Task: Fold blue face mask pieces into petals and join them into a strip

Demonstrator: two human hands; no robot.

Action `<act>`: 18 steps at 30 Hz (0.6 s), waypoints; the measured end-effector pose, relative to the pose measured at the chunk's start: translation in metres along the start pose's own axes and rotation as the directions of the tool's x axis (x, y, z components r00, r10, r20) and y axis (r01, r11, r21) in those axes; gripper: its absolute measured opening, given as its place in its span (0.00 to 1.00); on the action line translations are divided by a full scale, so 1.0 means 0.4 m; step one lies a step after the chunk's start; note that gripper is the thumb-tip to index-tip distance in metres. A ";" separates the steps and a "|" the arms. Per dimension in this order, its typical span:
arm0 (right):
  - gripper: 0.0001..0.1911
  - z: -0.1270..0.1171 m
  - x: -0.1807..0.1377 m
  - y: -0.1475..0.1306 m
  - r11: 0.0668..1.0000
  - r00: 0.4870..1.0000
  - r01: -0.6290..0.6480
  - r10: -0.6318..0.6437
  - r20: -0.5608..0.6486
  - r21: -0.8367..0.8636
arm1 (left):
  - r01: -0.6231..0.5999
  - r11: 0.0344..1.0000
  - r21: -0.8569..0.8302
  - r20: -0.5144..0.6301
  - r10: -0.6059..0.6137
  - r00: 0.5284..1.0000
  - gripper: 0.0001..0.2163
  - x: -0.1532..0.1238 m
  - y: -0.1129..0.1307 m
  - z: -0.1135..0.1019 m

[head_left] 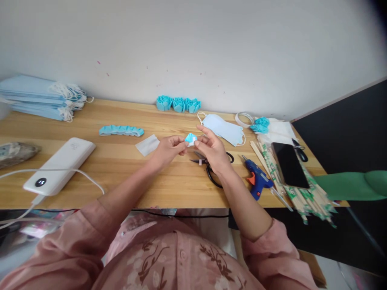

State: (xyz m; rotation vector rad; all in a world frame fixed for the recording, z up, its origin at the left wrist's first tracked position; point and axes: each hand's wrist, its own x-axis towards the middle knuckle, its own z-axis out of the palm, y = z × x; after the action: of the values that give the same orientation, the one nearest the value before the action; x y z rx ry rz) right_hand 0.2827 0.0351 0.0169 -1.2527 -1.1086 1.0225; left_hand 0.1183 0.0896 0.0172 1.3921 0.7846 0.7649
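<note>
Folded piece [191,139]: raised over the bench [169,181], just beyond the blades of the scissors [207,162]; blue with some white, probably held at both edges to keep the folds from springing loose.
Left hand [169,150]: closed in a pinch on the left edge, seemingly as an anchor.
Right hand [213,151]: gripping the opposite edge between thumb and fingers, one finger lifted, perhaps to leave the folds free (and partly covering the scissors).
Glue gun [256,176]: laid flat to the right of the scissors, likely for easy reach.
Phone [290,165]: resting on wrapped sticks [306,198], farther right of the scissors, perhaps for want of room.
Mask stack [39,96]: far left of the scissors, seemingly kept out of the working space.
Blue flowers [178,104]: four; three in a row beyond the scissors, one off to their right beside the tape roll [242,120].
Singles: one loose mask [223,128] beyond the scissors; one gathered strip [121,131], one pale scrap [147,145] and one power bank [60,166], all left of them.
Uncounted: stacked masks and sticks, too overlapped to tell.
</note>
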 end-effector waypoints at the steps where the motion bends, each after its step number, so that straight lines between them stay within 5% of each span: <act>1: 0.28 -0.004 0.001 0.000 1.000 1.000 -0.013 0.012 0.006 0.007 | 0.008 1.000 -0.003 -0.006 -0.008 1.000 0.12 0.000 0.002 0.001; 7: 0.22 -0.016 0.005 0.004 1.000 1.000 0.020 -0.021 -0.011 -0.013 | 0.004 1.000 -0.005 -0.023 -0.004 1.000 0.13 -0.003 0.005 0.001; 13: 0.28 -0.005 0.010 0.008 0.993 0.997 0.066 -0.062 0.043 -0.098 | -0.031 0.998 0.054 -0.024 0.033 0.999 0.12 0.000 -0.002 0.000; 18: 0.28 -0.012 0.016 0.009 0.992 0.995 0.089 -0.092 -0.028 -0.087 | -0.038 0.999 -0.026 -0.033 0.038 0.999 0.14 -0.004 0.008 0.003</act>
State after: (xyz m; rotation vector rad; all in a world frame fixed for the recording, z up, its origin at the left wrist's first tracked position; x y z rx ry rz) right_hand 0.2888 0.0408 0.0136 -1.2711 -1.1844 0.8921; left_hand 0.1184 0.0877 0.0204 1.3768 0.7721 0.8265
